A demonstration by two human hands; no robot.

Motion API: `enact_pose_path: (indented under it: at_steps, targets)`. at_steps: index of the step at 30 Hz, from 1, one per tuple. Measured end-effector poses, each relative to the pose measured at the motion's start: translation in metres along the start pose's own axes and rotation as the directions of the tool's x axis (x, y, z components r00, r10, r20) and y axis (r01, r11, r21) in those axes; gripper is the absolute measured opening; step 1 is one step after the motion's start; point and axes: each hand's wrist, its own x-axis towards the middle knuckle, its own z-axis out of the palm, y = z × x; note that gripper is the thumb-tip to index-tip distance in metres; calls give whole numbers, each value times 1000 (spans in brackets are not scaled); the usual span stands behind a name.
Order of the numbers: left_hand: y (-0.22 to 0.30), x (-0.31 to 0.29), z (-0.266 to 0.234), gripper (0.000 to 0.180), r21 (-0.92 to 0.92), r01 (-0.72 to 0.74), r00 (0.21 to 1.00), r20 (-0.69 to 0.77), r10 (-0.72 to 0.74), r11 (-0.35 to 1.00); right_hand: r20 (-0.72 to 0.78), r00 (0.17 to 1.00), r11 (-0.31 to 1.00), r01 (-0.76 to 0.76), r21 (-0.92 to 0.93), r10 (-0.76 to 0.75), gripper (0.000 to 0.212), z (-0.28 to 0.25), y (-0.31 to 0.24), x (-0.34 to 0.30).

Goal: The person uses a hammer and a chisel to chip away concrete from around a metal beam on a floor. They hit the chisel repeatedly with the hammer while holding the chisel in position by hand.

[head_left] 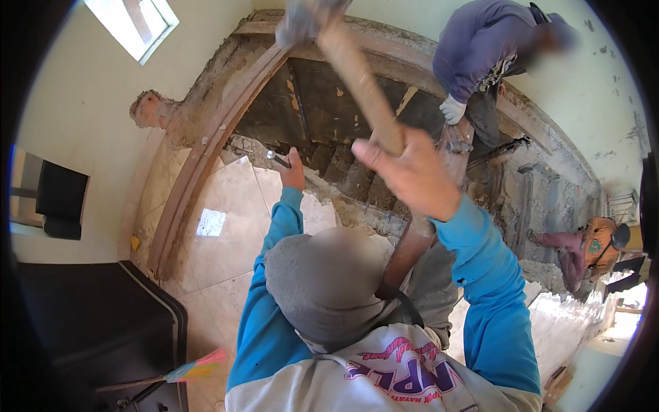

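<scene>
My left hand (293, 175) is closed around a metal chisel (278, 160), of which only a short shiny end shows. It is over the broken edge of the tiled floor (226, 185), beside the dark opening (322, 103). Raised higher and to the right, my right hand (419, 175) grips a hammer by its wooden handle (360, 86). The hammer's grey head (305, 24) is at the top of the view, smeared by motion and well apart from the chisel.
A curved wooden beam (206, 147) borders the opening. At the far right a person in a purple jacket (473, 48) rests a white-gloved hand (453, 110) on a wooden post. Another person in orange (598, 247) is lower right. A black cabinet (103, 329) stands left, near a colourful broom (199, 364).
</scene>
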Motion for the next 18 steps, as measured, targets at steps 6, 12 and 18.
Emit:
enact_pose_path:
  at_steps: [6,12,18]
  targets:
    - [-7,-20,10,42,-65,28,999,-34,-30,998,-201,947,951,281,126,-253,28,-35,-61,3]
    - [-2,-34,29,44,168,-104,990,-79,119,980,-108,974,966,213,143,-199,25,-24,-42,-5]
    - [12,-27,44,38,104,-200,975,-73,208,974,-61,996,997,72,3,-71,41,45,57,-12]
